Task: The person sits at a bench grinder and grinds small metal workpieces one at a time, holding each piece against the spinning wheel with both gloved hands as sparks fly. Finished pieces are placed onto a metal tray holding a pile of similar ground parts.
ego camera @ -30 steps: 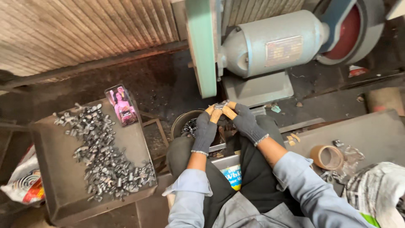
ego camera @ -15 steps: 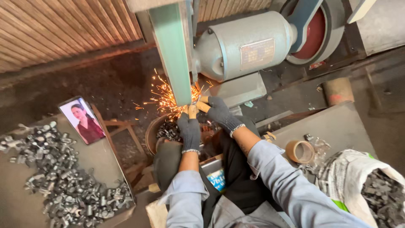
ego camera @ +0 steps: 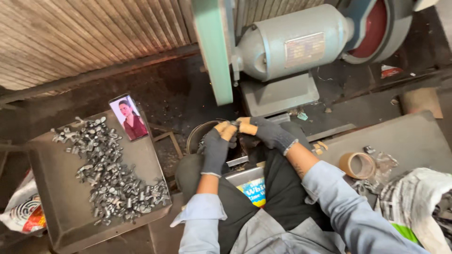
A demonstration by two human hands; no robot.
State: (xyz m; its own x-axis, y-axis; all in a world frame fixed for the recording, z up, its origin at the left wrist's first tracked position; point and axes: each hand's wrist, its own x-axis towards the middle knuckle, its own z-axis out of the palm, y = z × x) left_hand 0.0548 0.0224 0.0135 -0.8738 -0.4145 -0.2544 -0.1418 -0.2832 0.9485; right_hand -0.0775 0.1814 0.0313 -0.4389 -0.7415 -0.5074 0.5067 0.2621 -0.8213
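Both gloved hands pinch one small metal piece (ego camera: 234, 124) between taped fingers (ego camera: 222, 129), just below the green belt arm (ego camera: 214, 51) of the grinder (ego camera: 292, 44); left hand (ego camera: 215, 149) and right hand (ego camera: 272, 135) clenched on it. Best: firm grip, fingertips off the belt. Bucket (ego camera: 200, 136) sits underneath. Tray (ego camera: 56, 211) of metal parts (ego camera: 110, 176) and phone (ego camera: 128, 117) left, tape roll (ego camera: 356, 165) right. Nothing blocks.

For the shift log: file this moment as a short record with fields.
left hand: left hand, dark glove, fingertips taped tan, pinching a small metal piece
right hand: right hand, same glove, meeting the left at the piece
machine: grey bench grinder with green belt guard, just beyond the hands; no sparks visible
below hands: round bucket
left side: tray heaped with metal parts; phone leaning at its far edge
right side: tape roll
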